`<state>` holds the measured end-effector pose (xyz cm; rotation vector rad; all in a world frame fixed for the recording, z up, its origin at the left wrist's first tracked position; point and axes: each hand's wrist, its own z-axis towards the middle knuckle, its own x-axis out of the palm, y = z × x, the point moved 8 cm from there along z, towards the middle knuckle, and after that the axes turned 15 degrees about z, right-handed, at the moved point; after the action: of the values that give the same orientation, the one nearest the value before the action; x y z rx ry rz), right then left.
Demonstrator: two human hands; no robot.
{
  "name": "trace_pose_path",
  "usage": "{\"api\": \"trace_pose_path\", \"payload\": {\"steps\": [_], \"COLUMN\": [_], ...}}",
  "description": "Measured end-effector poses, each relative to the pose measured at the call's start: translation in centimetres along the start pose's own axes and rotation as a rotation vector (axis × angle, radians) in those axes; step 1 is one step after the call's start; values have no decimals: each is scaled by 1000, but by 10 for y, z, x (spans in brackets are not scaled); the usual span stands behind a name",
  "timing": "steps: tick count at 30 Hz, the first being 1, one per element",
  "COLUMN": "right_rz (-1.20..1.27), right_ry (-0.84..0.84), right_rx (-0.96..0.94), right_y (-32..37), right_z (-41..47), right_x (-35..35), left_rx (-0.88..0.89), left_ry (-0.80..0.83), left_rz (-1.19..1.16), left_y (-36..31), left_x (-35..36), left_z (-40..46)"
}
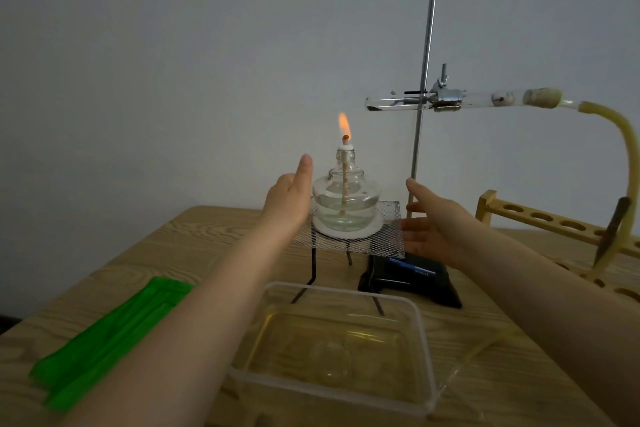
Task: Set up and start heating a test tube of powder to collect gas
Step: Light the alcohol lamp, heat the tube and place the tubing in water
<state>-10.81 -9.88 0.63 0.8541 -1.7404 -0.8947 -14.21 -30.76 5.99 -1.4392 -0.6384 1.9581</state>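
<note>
Head view: we hold our left hand [289, 203] and right hand [431, 224] open and empty, flanking the lit lamp [346, 199], fragile slippery glass best gripped low on its belly.

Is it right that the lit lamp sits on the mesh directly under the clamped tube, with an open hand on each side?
Not quite. In the head view the flame burns well left of the tube, not under it. The rest holds: the lamp sits on the mesh, with the left hand and right hand open on each side.
</note>
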Motion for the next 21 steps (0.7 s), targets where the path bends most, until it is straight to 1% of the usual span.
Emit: {"api": "trace_pose_path", "payload": {"steps": [2,4,8,13,17,21], "right_rz": [67,112,175,202,187,147], "right_ry": [39,64,99,108,108,58], "right_rx": [43,53,72,78,47,-2], "right_y": [-3,-4,-6,-7,-7,-5], "right_z": [-5,-8,-14,-22,-25,-23], "right_x": [8,13,24,32,36,35], "left_rx": [-92,-187,-328,-415,-414,-411], "left_ry": [89,189,333,390,399,393], "left_rz": [24,-2,-161,-323,-391,-454], "left_y": [9,16,27,33,33,32], "left_x": [6,12,22,25,28,28], "left_z": [1,0,-9,-13,-13,-10]}}
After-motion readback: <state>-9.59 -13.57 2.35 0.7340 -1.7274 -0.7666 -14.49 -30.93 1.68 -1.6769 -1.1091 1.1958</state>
